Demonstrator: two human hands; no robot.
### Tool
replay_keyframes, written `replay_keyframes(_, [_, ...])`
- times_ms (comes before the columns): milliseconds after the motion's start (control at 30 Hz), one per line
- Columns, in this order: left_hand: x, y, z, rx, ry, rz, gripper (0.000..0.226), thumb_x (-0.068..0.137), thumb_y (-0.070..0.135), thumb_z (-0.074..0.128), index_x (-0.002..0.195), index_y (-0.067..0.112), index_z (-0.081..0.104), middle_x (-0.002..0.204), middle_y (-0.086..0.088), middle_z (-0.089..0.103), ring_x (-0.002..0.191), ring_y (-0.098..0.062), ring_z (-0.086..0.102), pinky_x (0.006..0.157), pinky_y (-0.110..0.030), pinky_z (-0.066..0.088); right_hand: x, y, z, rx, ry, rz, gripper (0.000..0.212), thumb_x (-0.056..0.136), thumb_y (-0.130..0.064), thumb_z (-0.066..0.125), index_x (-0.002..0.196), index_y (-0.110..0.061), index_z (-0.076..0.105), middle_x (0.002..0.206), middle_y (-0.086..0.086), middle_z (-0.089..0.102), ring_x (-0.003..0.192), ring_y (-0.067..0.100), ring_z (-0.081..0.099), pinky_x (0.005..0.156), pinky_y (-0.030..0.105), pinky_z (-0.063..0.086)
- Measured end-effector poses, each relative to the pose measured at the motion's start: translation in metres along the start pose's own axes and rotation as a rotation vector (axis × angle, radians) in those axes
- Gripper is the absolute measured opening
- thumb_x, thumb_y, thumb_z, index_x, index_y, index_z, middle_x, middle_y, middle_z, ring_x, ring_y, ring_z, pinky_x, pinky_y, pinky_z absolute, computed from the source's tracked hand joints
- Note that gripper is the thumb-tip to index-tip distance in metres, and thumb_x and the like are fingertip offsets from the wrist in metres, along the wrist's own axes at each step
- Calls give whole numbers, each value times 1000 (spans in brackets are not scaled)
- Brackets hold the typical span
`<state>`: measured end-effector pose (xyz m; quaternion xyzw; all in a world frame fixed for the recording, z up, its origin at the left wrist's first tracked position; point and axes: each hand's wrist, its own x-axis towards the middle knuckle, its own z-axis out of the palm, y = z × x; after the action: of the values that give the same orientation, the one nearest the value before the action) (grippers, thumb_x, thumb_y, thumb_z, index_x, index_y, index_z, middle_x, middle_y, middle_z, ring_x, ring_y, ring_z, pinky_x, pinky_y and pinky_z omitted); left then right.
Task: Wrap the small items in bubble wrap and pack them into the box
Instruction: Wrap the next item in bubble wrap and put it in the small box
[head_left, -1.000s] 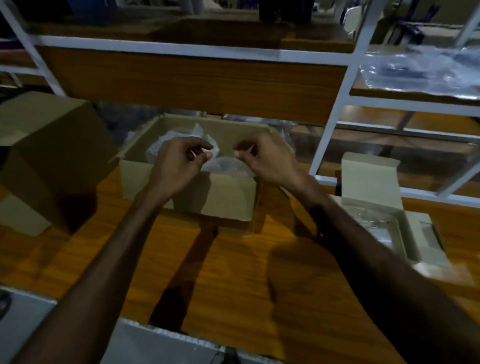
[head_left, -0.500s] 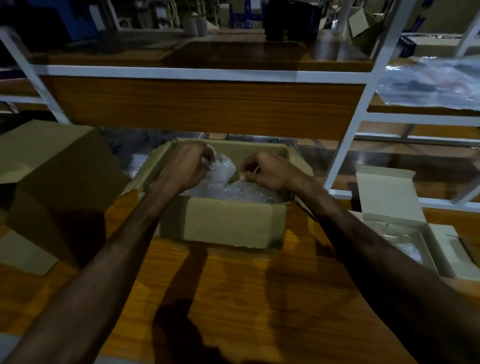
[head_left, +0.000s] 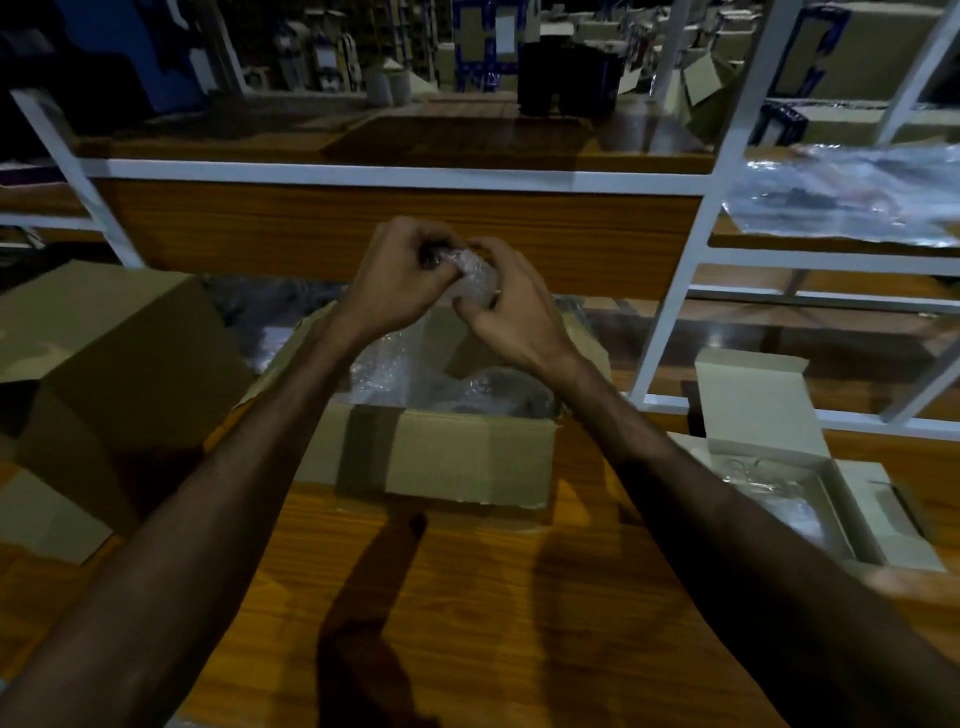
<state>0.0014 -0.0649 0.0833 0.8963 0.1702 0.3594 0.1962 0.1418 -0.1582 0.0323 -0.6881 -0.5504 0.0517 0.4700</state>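
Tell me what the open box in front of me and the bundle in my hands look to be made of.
Open box: brown cardboard, matte, with creased flaps. Bundle: clear plastic bubble wrap, glossy and dimpled; what it covers is hidden. Left hand and right hand both grip it.

Both bare forearms reach forward from the lower corners of the view and converge toward the middle, wrists slightly bent inward. The left hand (head_left: 397, 278) is raised, knuckles up, its fingers curled over and gripping one side of a small crumpled bundle of clear bubble wrap (head_left: 470, 275). The right hand (head_left: 511, 312) sits just beside it, slightly lower, back of the hand toward the camera, thumb and fingers curled round the bundle's other side. The two hands almost touch at the fingertips, held up in the air.
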Motion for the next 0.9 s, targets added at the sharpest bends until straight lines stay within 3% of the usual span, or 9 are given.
replay_keyframes(133, [13, 12, -13, -82, 23, 16, 9, 93, 16, 78, 98, 9, 79, 92, -3, 76, 85, -10, 72, 75, -26, 61, -4, 0, -18, 44, 187, 18, 65, 89, -16, 68, 150, -21, 45, 144, 5, 48, 125, 16, 50, 96, 39, 53])
replay_keyframes(267, [15, 26, -18, -113, 81, -4, 10, 92, 12, 78, 95, 2, 79, 89, -14, 77, 83, -25, 73, 76, -42, 60, -7, -2, -36, -36, 313, -51, 67, 87, -12, 65, 150, -18, 44, 142, 7, 48, 116, 12, 51, 90, 28, 50])
replay_keyframes(333, [16, 33, -19, -131, 102, -30, 9, 92, 10, 77, 96, 3, 79, 91, -15, 77, 84, -27, 72, 76, -44, 60, -10, 0, -48, -69, 351, -83, 63, 92, -11, 65, 151, -17, 44, 145, 8, 50, 116, 9, 50, 86, 16, 43])
replay_keyframes(433, [18, 39, -24, -148, 123, -89, 11, 93, 12, 75, 98, 5, 80, 91, -9, 77, 86, -22, 73, 77, -40, 61, -20, 5, -76, -110, 383, -83, 49, 96, -15, 68, 143, -18, 54, 137, 1, 62, 115, 2, 55, 84, 9, 44])
replay_keyframes(500, [18, 42, -28, -156, 77, -112, 10, 94, 13, 74, 100, 7, 80, 91, -5, 77, 85, -17, 74, 76, -35, 61, -29, 11, -98, -142, 360, -92, 34, 96, -12, 65, 130, -15, 66, 124, -1, 70, 106, 0, 60, 88, 19, 55])
replay_keyframes(567, [18, 48, -29, -149, 1, -128, 10, 94, 13, 75, 99, 7, 80, 89, -5, 77, 85, -17, 74, 76, -34, 61, -40, 18, -121, -164, 307, -100, 28, 96, -7, 64, 122, -13, 71, 119, -2, 72, 106, 2, 61, 96, 30, 57])
replay_keyframes(733, [20, 80, -28, -154, -297, -129, 26, 94, 27, 71, 96, 2, 78, 85, -10, 75, 71, -10, 69, 56, -15, 52, -73, 37, -185, -78, 47, 1, 18, 99, -11, 65, 117, -15, 70, 109, -5, 72, 91, 10, 73, 74, 36, 65])
replay_keyframes(833, [18, 93, -18, -156, -484, -126, 40, 86, 43, 72, 92, 3, 76, 75, -13, 69, 60, -22, 58, 48, -24, 44, -97, 48, -224, -50, -118, 77, 20, 99, -13, 66, 119, -12, 67, 108, 3, 72, 89, 17, 75, 73, 41, 66])
replay_keyframes(900, [11, 98, -4, -158, -593, -141, 38, 80, 43, 78, 88, 5, 76, 68, -7, 63, 54, -21, 47, 46, -28, 36, -117, 57, -246, -47, -199, 124, 18, 100, -16, 64, 117, -9, 68, 107, 11, 71, 89, 24, 74, 74, 44, 65])
